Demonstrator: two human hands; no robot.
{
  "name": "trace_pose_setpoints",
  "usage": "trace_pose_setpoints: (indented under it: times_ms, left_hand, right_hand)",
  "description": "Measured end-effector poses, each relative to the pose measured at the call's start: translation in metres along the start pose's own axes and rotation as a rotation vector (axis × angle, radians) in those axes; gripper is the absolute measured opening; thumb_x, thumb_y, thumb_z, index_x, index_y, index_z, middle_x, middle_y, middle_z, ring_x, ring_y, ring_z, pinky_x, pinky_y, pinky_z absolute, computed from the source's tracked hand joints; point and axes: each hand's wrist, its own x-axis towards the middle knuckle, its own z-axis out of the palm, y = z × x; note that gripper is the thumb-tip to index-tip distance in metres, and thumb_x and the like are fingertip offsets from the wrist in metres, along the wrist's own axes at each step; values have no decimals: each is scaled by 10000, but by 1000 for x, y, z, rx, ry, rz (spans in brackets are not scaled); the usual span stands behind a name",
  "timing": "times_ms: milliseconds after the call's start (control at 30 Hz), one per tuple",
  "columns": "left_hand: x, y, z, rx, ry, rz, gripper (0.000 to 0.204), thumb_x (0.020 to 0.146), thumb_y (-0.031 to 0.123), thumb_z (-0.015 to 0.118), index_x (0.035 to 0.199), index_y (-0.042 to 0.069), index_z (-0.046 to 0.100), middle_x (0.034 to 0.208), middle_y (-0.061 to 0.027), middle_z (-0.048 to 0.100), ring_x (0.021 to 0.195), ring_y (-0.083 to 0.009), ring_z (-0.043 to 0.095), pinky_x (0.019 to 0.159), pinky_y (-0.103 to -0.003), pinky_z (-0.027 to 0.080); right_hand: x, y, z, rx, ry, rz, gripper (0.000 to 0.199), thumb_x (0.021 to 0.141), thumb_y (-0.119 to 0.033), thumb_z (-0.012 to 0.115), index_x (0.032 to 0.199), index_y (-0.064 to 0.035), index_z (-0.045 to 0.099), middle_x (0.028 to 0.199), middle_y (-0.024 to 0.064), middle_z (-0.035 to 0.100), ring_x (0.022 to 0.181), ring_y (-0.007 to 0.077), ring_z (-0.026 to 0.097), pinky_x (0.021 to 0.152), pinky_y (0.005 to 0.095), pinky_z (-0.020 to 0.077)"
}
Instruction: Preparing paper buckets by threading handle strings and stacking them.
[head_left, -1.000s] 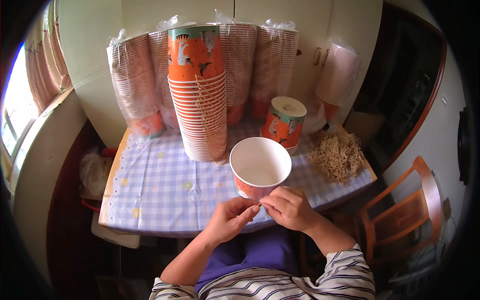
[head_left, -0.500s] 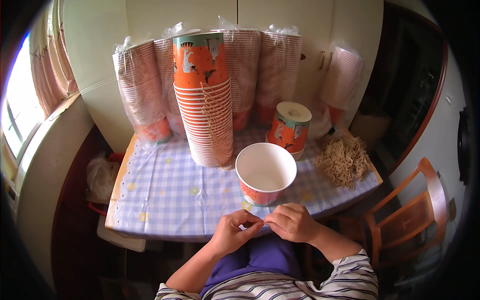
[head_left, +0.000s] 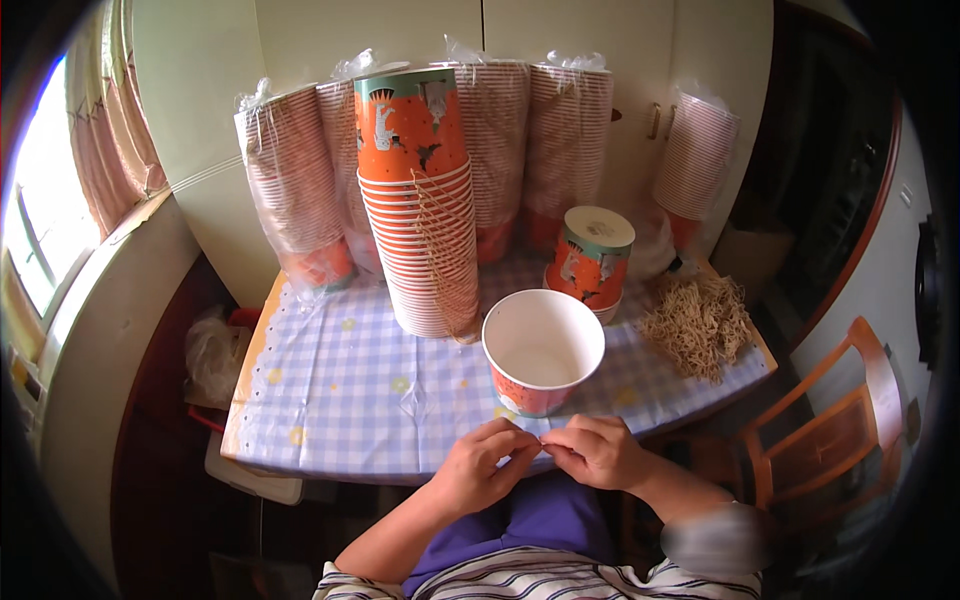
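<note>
My left hand [head_left: 488, 464] and my right hand [head_left: 598, 453] meet at the table's front edge, thumbs and fingers pinched together tip to tip. Whatever sits between the fingertips is too small to make out. Just beyond them a paper bucket [head_left: 535, 397], white inside and orange outside, stands upright with its mouth open. Behind it to the left rises a tall stack of nested, upside-down orange buckets [head_left: 415, 240], with thin tan cords [head_left: 437, 240] draped down its side. Another short upside-down stack of buckets [head_left: 592, 265] is behind it on the right.
Tall plastic-wrapped bucket stacks [head_left: 290, 190] line the back of the checked tablecloth [head_left: 350, 400]. On the right lies a heap of tan cords [head_left: 700, 325]. A wooden chair [head_left: 820, 440] stands at the right; a white plastic bag [head_left: 213, 360] is beside the table's left end.
The whole view has shifted slightly, so everything sits a little further right. My hands remain pinched together at the same place before the bucket.
</note>
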Motion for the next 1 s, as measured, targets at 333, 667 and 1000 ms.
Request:
trace_pose_setpoints:
  times_ms: [333, 667, 1000]
  left_hand:
    - [46, 2, -19, 332, 54, 290, 178, 766, 21, 652, 939, 55, 628, 852, -84, 596, 710, -271, 584, 607, -364, 450]
    - [103, -81, -61, 303, 206, -25, 147, 818, 46, 620, 959, 20, 653, 838, -125, 598, 667, -230, 617, 620, -317, 510]
    - [110, -135, -58, 203, 63, -300, 202, 858, 121, 582, 997, 5, 673, 775, -143, 662, 689, -181, 634, 627, -303, 498]
  right_hand:
    - [48, 19, -22, -161, -32, -129, 221, 699, -17, 711, 885, -50, 596, 763, 74, 585, 675, 248, 603, 587, 347, 483]
    - [110, 111, 18, 38, -208, 430, 105, 724, -113, 641, 768, -23, 671, 789, 125, 648, 728, 271, 638, 637, 365, 496]
    - [110, 136, 50, -191, -221, 428, 103, 711, -128, 589, 681, -46, 643, 740, 138, 652, 717, 311, 633, 629, 423, 496]
